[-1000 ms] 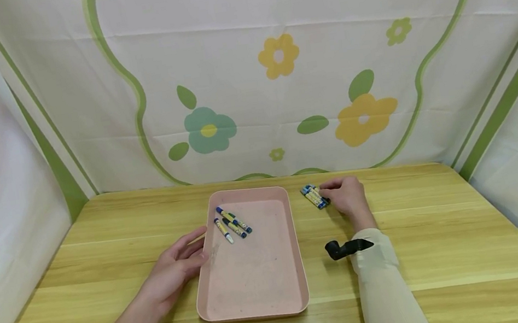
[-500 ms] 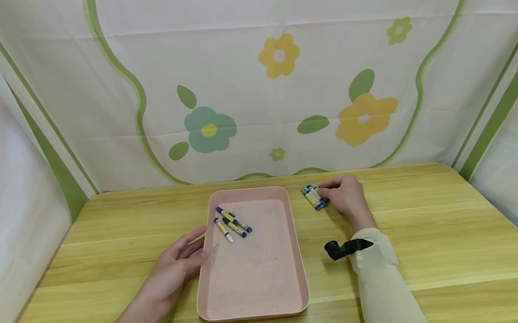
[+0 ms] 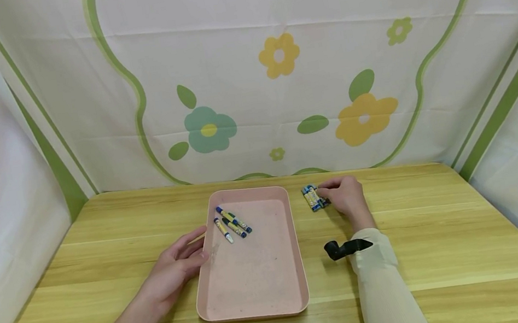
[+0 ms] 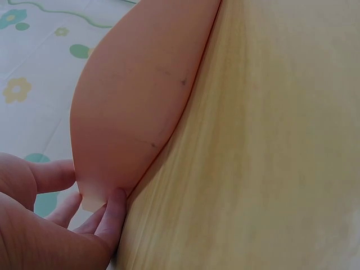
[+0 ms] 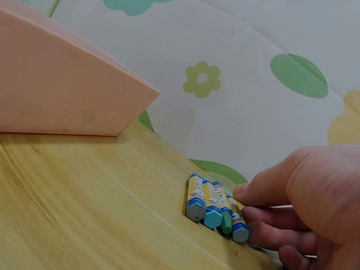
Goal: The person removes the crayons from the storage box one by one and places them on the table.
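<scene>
a person's two hands work at a wooden table (image 3: 450, 245) with a pale, streaked grain. four crayons (image 5: 215, 207), short and paper-wrapped in yellow and blue with blunt teal tips, lie side by side in a tight row on the table, just at the fingertips of the right hand (image 3: 347, 196). that hand's fingers (image 5: 264, 194) are curled, and the foremost rests against the end crayon of the row; whether it grips the crayon or only touches it cannot be told. three more crayons (image 3: 232, 224) of the same kind lie loose and slanted inside one tray (image 3: 296, 250), a smooth pink plastic rectangle with rounded corners and a low raised rim, which sits between the two hands. those three lie in its far part, just beyond the left hand (image 3: 176, 267). the left hand lies relaxed and open on the table, fingers nearly straight, their tips against the tray's near-left wall, as the left wrist view shows. a black strap (image 3: 346, 248) sits on the right wrist, over a cream sleeve. a white cloth (image 3: 276, 71) printed with flowers and green leaves hangs beyond both hands.
</scene>
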A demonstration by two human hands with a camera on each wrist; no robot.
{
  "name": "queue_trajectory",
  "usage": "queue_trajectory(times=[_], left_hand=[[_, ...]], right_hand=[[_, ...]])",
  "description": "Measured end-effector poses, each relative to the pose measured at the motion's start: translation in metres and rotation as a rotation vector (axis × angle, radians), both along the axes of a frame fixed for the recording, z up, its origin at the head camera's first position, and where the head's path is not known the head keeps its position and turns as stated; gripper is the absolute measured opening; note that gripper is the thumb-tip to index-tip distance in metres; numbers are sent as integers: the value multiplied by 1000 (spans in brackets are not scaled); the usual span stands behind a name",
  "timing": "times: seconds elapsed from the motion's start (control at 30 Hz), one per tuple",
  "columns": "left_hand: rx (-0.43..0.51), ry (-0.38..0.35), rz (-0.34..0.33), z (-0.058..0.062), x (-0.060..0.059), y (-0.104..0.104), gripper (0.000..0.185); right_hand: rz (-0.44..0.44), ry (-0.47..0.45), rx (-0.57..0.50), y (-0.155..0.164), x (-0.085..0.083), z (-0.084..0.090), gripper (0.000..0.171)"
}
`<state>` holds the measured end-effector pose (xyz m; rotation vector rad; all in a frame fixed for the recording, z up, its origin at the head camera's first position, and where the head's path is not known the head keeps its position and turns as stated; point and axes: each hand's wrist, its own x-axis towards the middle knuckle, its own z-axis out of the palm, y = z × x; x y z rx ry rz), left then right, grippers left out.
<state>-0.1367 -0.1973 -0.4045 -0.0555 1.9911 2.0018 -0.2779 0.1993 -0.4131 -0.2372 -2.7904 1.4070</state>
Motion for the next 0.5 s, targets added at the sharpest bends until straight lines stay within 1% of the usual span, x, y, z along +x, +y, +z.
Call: queue_trajectory(times=[0.1, 0.27, 0.5], left_hand=[[-3, 5, -8, -1, 0, 0, 66], [-4, -1, 1, 0, 0, 0, 65], [-3, 3, 3, -2, 0, 0, 65]], right_hand=[[2, -2, -1, 0, 0, 0, 28], [-1, 1, -10, -1, 0, 1, 28], [-7, 17, -33, -7, 2, 8, 26]])
